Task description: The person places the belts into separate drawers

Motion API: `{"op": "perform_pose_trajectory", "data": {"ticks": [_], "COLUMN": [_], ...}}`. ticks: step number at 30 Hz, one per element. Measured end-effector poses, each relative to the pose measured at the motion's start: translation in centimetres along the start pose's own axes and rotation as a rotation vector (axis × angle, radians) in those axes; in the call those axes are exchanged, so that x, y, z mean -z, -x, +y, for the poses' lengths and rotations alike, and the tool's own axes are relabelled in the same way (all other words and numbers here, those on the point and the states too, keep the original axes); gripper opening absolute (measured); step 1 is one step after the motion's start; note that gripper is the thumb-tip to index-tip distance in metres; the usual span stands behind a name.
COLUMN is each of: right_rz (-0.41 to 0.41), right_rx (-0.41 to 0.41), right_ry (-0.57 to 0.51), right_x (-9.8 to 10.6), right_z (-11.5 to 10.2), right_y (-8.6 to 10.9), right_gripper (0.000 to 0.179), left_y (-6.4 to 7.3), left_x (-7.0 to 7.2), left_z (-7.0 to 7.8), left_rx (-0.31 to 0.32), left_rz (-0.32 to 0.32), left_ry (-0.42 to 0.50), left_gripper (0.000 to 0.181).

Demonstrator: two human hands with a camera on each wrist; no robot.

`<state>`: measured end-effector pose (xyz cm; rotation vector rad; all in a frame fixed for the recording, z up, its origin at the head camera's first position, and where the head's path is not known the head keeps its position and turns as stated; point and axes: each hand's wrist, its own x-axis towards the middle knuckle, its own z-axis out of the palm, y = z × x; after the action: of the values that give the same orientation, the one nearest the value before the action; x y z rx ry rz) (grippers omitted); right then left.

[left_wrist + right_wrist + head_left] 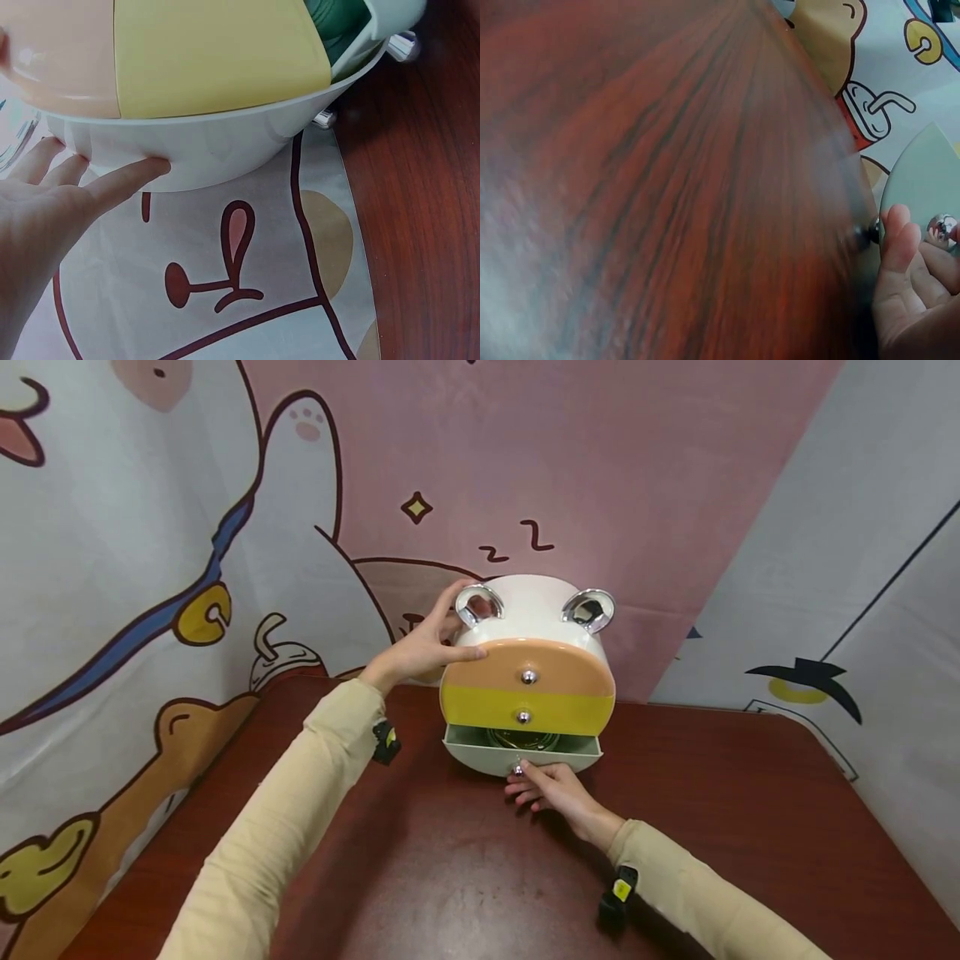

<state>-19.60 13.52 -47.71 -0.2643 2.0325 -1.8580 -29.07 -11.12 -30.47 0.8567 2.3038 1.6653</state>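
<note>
A small bear-like drawer box point(528, 602) with a white body and two silvery ears stands on the table. Its orange drawer point(480, 674) and yellow drawer point(465, 708) are closed. The pale green bottom drawer point(480, 760) is pulled partway out. Inside lies a dark green, rounded thing point(339, 19), partly hidden by the drawer front. My left hand point(422, 647) steadies the box at its upper left, thumb on the front, fingers point(124, 185) extended against the white side. Low at the front, my right hand point(558, 793) pinches the bottom drawer's silvery knob point(517, 769) between thumb and fingers.
The brown wooden table point(450, 877) spreads in front of the box and to both sides. Close behind it hangs a cartoon-printed cloth point(637, 485). Dark wrist devices point(386, 743) sit at both sleeve ends.
</note>
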Motion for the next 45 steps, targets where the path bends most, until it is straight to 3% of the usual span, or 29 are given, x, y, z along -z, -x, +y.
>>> {"op": "perform_pose_trajectory", "data": {"ticks": [24,29,37,45], "right_rz": [0.086,0.103,0.196,0.26], "right_rx": [-0.014,-0.025,-0.071,-0.051], "right_ry": [0.022,0.035,-0.024,-0.054], "right_x": [0.8,0.8,-0.2,-1.0], "right_z": [-0.3,-0.4,-0.7,-0.7], "right_y": [-2.7,-3.0,-2.8,-2.7], "right_gripper": [0.053,0.054,0.05,0.049], "left_y": [-0.1,-0.1,-0.2,-0.1], "left_x": [-0.1,0.0,0.1,0.1], "left_z": [0.0,-0.1,-0.2,0.0], "left_rx": [-0.027,-0.007,-0.006,0.004], "left_rz": [0.012,0.018,0.006,-0.006], "left_ry": [-0.029,-0.028,-0.012,-0.032], "left_gripper": [0.096,0.096,0.097,0.099]}}
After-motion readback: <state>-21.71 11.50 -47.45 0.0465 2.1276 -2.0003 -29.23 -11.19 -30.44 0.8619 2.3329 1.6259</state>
